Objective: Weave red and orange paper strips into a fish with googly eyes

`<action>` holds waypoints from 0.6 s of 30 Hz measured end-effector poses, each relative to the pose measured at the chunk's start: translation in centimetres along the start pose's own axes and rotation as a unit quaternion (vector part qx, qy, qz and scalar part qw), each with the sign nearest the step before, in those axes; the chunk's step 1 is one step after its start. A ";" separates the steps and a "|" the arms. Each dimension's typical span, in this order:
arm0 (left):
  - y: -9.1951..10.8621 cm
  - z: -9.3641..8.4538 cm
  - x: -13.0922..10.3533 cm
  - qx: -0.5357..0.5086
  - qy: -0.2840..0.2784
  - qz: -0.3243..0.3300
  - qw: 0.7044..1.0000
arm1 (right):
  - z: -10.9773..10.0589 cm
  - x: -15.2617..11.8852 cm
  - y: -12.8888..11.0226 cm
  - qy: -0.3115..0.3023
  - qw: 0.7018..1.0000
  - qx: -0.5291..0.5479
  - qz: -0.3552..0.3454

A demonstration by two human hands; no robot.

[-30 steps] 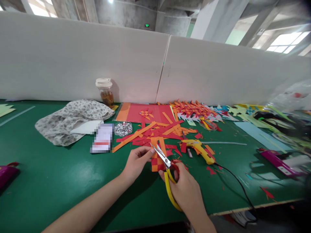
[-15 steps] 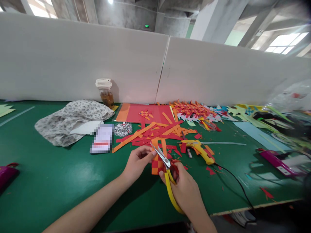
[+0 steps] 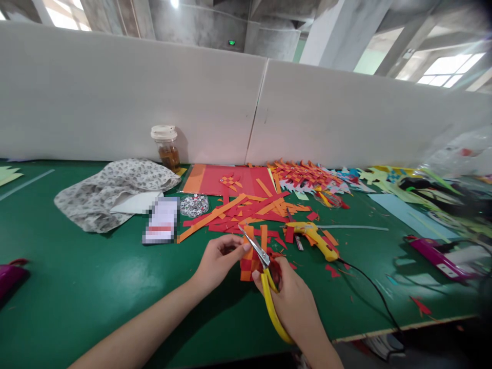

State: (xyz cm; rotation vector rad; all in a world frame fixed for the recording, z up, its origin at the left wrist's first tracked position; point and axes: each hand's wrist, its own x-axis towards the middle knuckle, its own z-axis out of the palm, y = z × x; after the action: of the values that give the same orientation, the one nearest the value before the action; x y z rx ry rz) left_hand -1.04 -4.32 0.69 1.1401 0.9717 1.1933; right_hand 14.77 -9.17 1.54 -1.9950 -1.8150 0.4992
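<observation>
My left hand [image 3: 216, 262] is closed, with thumb and fingertips pinching the edge of a woven red-and-orange paper piece [image 3: 246, 271] whose loose strips point away from me. My right hand [image 3: 295, 300] grips scissors [image 3: 270, 305] with yellow-coated handles. Their metal blades lie slanted over an orange strip, tips pointing up-left beside my left thumb. Some of my right fingers are hidden behind the handles and paper. Just beyond both hands spreads a heap of cut red and orange paper strips [image 3: 246, 207].
Right of my hands lies a yellow glue gun [image 3: 315, 238] with a black cord. A phone [image 3: 161, 220], a bag of googly eyes [image 3: 194, 205], a patterned cloth [image 3: 111, 192] and a lidded cup [image 3: 168, 148] stand leftward. Woven paper fish [image 3: 311, 174] are piled behind.
The woven paper has shifted slightly toward me, and its loose strips sit a little differently against the blades. Both hands keep their hold and have barely moved.
</observation>
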 end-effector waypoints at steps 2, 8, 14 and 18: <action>0.0 0.0 0.0 -0.001 -0.004 -0.003 1.000 | 0.0 0.0 0.1 -0.002 1.000 0.004 0.001; -0.2 0.1 -0.2 -0.001 -0.005 -0.012 1.000 | -0.1 0.1 0.0 0.003 1.000 0.028 -0.013; -0.6 0.0 0.0 0.004 -0.018 -0.016 1.000 | -0.1 0.2 0.3 -0.002 1.000 0.018 -0.021; -0.5 0.0 0.0 0.003 -0.022 -0.016 1.000 | -0.1 0.2 0.5 0.012 0.999 0.013 -0.030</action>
State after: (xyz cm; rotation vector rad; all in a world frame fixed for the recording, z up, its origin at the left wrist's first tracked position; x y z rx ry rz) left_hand -0.95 -4.28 0.17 1.1473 0.9576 1.1347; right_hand 15.26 -9.02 1.37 -1.9157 -1.8385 0.4753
